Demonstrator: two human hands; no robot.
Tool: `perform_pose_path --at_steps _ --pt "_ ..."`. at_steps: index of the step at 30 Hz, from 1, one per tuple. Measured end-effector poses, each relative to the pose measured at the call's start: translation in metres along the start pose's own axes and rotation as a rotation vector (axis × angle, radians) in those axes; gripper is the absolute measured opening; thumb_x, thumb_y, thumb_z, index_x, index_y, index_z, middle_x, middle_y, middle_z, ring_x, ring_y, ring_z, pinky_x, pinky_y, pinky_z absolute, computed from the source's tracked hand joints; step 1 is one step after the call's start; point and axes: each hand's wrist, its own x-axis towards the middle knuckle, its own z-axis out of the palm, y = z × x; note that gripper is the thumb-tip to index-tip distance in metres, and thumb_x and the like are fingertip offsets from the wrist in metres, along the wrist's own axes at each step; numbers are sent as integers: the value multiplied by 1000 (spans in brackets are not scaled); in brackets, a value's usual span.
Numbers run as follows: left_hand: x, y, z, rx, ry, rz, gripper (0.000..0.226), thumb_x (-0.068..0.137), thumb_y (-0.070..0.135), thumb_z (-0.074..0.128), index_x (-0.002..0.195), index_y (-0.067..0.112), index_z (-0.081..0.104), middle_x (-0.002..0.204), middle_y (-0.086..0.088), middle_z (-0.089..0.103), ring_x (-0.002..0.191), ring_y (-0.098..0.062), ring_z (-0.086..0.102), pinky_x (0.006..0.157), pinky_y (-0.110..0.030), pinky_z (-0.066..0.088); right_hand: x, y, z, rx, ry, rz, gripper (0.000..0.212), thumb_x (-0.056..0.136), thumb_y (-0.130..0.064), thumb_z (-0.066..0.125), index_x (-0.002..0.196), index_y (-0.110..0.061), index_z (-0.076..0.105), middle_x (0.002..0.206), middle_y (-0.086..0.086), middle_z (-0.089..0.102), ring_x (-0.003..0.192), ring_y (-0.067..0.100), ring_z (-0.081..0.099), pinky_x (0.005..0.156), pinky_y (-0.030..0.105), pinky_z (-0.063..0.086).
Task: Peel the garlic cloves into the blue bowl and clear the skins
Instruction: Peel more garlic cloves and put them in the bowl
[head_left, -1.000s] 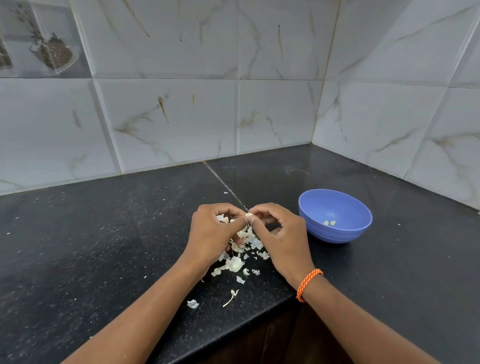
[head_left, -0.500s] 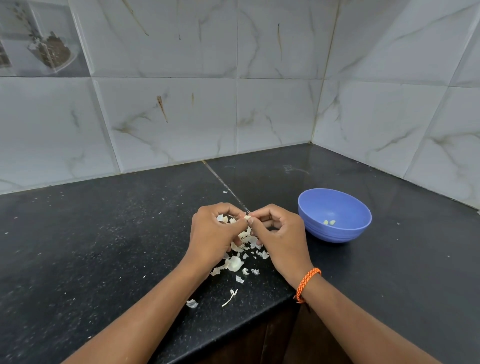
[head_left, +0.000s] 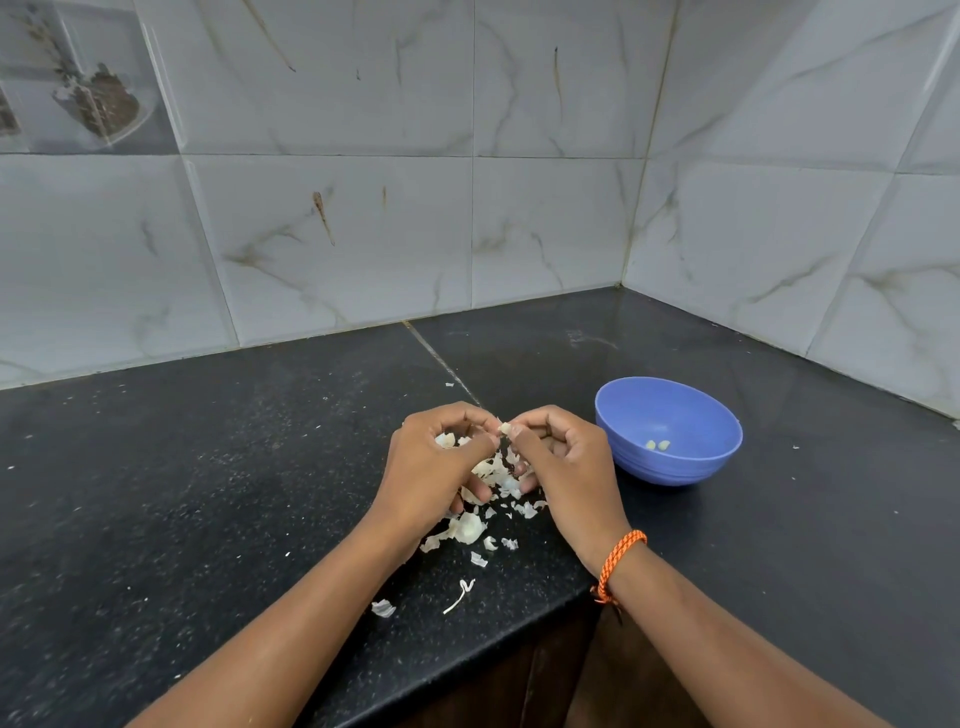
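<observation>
At the far left, a decorated tile (head_left: 78, 78) with a printed picture of a plant or spice is seen high on the wall (head_left: 337, 234); no writing can be read on it or anywhere else. The wall is covered with large white tiles with grey and brown marble veins, and it meets a second tiled wall at a corner on the right. Below it lies the tabletop (head_left: 182, 493), a black speckled stone surface with a thin joint line running across it toward the hands. Small white crumbs are scattered over the left part.

The left hand (head_left: 436, 467) is held just above the tabletop with its fingers curled, and pale pieces of garlic skin are kept inside its palm. Between the two hands a small garlic clove (head_left: 505, 428) is pinched by the fingertips of both, so the hands are together and touching at the tips. The clove is pale cream, and part of its papery skin seems to be lifted. Under and near the hands, a pile of garlic skins (head_left: 483, 519) is spread on the tabletop, thin, white and torn, with one curled stem piece (head_left: 460, 596) near the front edge.

The right hand (head_left: 566, 467) is also curled, and an orange braided bracelet (head_left: 621, 564) is worn on its wrist. Just beside it, to the right, the blue bowl (head_left: 717, 457) stands upright on the tabletop, with two small peeled cloves (head_left: 657, 445) lying at the bottom.
</observation>
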Motion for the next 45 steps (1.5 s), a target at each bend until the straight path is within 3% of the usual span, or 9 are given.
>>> perform_pose_path --at_steps 8,15,17,21,25,30,35,42,45 --pt "1 1 -2 -62 2 -6 12 98 22 80 89 16 81 96 -8 79 58 -31 70 41 -26 44 -1 -4 -1 -35 8 -80 12 97 -9 75 98 -21 75 106 2 67 74 17 70 54 29 56" --pt "1 -3 0 -121 -29 -62 11 98 23 80 90 14 81 94 -13 79 61 -30 73 44 -27 42 -1 -1 1 -92 4 -113 18 100 -3 69 104 -17 79 95 -4 78 80 15 76 64 26 60" --pt "3 -4 -2 -37 9 -18 11 98 22 79 87 19 80 95 -7 78 56 -29 73 45 -28 45 0 -1 0 -94 68 -114 20 103 -6 65 104 -20 79 92 -5 78 78 17 75 64 27 59" --pt "10 -9 -9 311 126 130 15 99 31 73 90 41 80 93 18 78 50 -17 71 66 -34 59 7 -3 -8 -258 117 -153 20 107 -18 60 110 -29 76 77 -7 73 72 13 70 67 31 59" --pt "12 -13 -10 569 197 146 13 91 49 79 80 44 75 88 23 72 71 -4 67 64 -30 48 11 -8 -11 -608 11 -231 28 94 -7 72 98 -35 74 100 -15 54 87 7 58 71 23 52" --pt "16 -22 -13 640 183 151 21 84 38 88 85 44 68 97 20 65 77 -4 65 71 -35 54 5 -13 -5 -858 -100 -237 10 95 -34 74 86 -30 72 108 -14 42 102 7 46 68 23 46" --pt "18 -21 -11 607 166 106 10 96 40 79 87 45 80 100 26 75 84 -1 68 73 -33 54 1 -7 0 -1000 -141 -233 10 93 -20 72 88 -28 71 110 -12 37 101 13 40 78 27 46" --pt "18 -23 -10 589 122 101 38 102 11 66 95 44 84 92 29 79 87 4 73 76 -32 61 -2 -4 5 -1071 -115 -248 12 92 -37 71 84 -28 71 109 -10 39 98 14 40 81 32 47" --pt "18 -22 -11 558 133 113 38 102 12 65 99 45 84 95 29 79 85 3 73 79 -36 63 -3 -4 5 -1068 -138 -267 11 90 -37 71 83 -28 71 109 -10 41 99 14 41 81 32 45"
